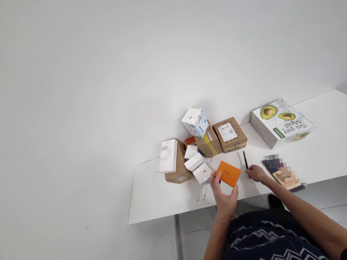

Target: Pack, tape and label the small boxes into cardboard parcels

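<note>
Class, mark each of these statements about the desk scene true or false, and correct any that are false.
1. The left hand holds an orange box. True.
2. The right hand rests on the avocado-printed box. False: it is at the black pen, well short of that box.
3. A white cube box sits on top of a brown carton with yellow tape. True.
4. The labelled brown carton stands at the left end of the white table. False: it is mid-table, between the taped carton and the avocado-printed box.
</note>
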Demonstrator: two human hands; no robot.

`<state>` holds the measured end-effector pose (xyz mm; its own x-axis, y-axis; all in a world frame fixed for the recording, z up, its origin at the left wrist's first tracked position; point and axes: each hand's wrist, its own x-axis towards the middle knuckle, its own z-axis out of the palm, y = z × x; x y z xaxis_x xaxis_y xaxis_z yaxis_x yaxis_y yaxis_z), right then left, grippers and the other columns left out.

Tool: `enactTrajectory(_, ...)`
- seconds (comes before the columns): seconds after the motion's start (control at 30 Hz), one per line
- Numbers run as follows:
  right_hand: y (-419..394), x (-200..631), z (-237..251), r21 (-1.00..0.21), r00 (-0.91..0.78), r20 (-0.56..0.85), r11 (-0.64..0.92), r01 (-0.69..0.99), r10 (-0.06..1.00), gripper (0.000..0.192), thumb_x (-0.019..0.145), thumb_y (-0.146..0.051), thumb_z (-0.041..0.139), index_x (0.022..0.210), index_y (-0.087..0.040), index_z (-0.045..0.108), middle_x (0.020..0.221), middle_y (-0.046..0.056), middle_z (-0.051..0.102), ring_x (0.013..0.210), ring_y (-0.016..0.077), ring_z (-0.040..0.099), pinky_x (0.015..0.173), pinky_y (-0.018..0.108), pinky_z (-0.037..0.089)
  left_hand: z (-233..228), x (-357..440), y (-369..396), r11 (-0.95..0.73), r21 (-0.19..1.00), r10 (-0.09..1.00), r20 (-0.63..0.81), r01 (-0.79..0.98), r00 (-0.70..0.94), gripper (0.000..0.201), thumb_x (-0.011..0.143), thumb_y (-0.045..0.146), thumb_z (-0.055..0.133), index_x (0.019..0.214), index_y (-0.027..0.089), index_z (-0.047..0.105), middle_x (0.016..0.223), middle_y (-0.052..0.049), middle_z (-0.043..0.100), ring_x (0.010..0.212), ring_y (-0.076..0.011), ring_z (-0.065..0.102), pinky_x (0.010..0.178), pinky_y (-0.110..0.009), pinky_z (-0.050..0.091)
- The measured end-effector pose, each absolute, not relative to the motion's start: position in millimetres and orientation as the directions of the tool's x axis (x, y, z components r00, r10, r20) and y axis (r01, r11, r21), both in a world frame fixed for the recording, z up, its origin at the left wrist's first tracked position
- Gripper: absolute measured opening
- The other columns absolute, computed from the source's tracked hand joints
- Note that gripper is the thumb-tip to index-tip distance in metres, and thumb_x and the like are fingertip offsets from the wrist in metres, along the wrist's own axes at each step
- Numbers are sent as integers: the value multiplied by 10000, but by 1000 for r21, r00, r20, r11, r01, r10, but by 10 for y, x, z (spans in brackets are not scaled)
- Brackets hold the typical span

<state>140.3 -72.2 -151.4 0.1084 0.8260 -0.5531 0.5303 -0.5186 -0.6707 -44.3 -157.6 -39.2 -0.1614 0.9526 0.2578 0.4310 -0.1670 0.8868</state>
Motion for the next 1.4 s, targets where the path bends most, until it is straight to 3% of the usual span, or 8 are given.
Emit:
enactTrajectory(0.13,-819,1406,-1283,-827,141,-457,-478,295,878,90,750,-261,439,676,-211,444,636,24,635,502,124,568,483,236,439,-590,-452,-1549,-140,854,963,235,501,-131,635,655,158,665,1248,241,454,1337,-113,367,1276,-290,384,1044,-470,377)
enactTrajectory(0.23,-879,1366,-978,-957,229,-282,-289,-3,932,107,714,-293,506,704,-223,425,592,-22,581,495,117,526,478,231,424,-779,-425,-1522,-110,837,970,207,535,-124,598,649,153,663,1215,226,485,1310,-114,394,1266,-286,399,1057,-469,362)
enactTrajectory(0.3,-910,1303,-778,-980,216,-184,-162,-114,959,130,699,-308,553,720,-221,458,581,-30,568,501,122,514,485,238,420,-912,-403,-1499,-91,828,976,185,554,-116,576,650,153,658,1200,216,499,1297,-113,408,1261,-279,405,1061,-460,357)
enactTrajectory(0.47,-994,1056,-636,-992,46,-97,-101,81,994,125,749,-342,522,753,-218,520,647,-11,586,594,148,540,576,268,448,-1179,-398,-1452,-19,787,999,38,616,-17,609,654,182,646,1241,194,483,1338,-122,387,1275,-272,388,1068,-433,345)
enactTrajectory(0.57,-1057,940,-806,-971,5,-94,-93,222,996,147,762,-365,498,733,-222,510,634,-17,572,588,151,526,572,270,437,-1236,-423,-1452,10,767,998,-49,641,43,643,658,181,633,1275,198,453,1393,-122,340,1298,-265,362,1065,-414,346)
enactTrajectory(0.73,-1112,879,-1096,-943,-21,-112,-99,319,993,176,790,-398,467,751,-227,489,630,-26,568,572,149,531,588,278,442,-1206,-425,-1458,24,767,996,-76,641,54,637,665,184,622,1277,217,445,1409,-107,338,1299,-256,353,1068,-403,341)
enactTrajectory(0.93,-1056,866,-1149,-944,-18,-81,-71,322,997,217,796,-433,463,750,-224,501,641,-15,575,580,153,525,581,276,448,-1162,-413,-1447,40,803,996,-80,594,41,682,644,145,614,1295,247,437,1398,-87,356,1285,-248,369,1074,-408,339)
enactTrajectory(1.4,-1014,886,-1049,-959,-17,-152,-143,243,988,179,749,-397,519,703,-224,508,611,-22,560,575,144,509,569,264,436,-1287,-410,-1446,-14,818,1000,3,575,21,670,639,157,633,1280,257,464,1373,-98,375,1274,-280,386,1027,-453,389)
